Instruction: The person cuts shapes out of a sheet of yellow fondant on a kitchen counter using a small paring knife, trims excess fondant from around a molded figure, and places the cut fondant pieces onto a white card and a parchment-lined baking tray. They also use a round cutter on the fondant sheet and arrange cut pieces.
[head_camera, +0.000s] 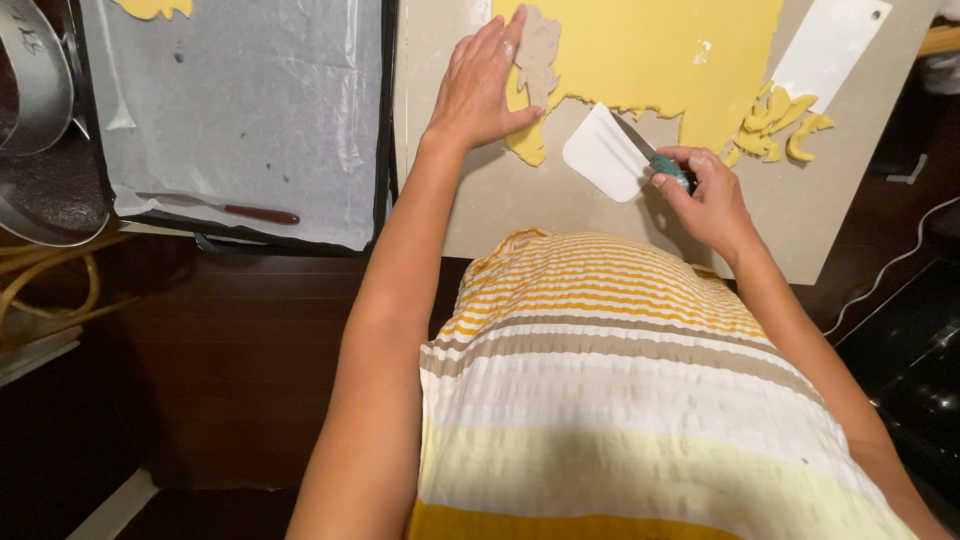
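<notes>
A wide sheet of yellow dough (650, 50) lies rolled flat on a pale board (500, 210) on the dark table (250, 330); its lower edge is ragged where pieces have been cut away. Left of the board sits a dark tray (384, 120) lined with white paper (240, 110). On the paper lie a thin spatula (225, 207) with a reddish handle near the front edge and a bit of yellow dough at the far corner. The left hand (482, 85) lies flat, fingers together, on a tan paper template (538, 55) resting on the dough's left edge. The right hand (705, 195) is closed on the green handle of a knife (645, 150), whose blade points at the cut edge. Just under the blade lies a white scraper (600, 155). A second white scraper (830, 45) rests at the board's right. Yellow scraps (775, 128) are heaped just below it.
</notes>
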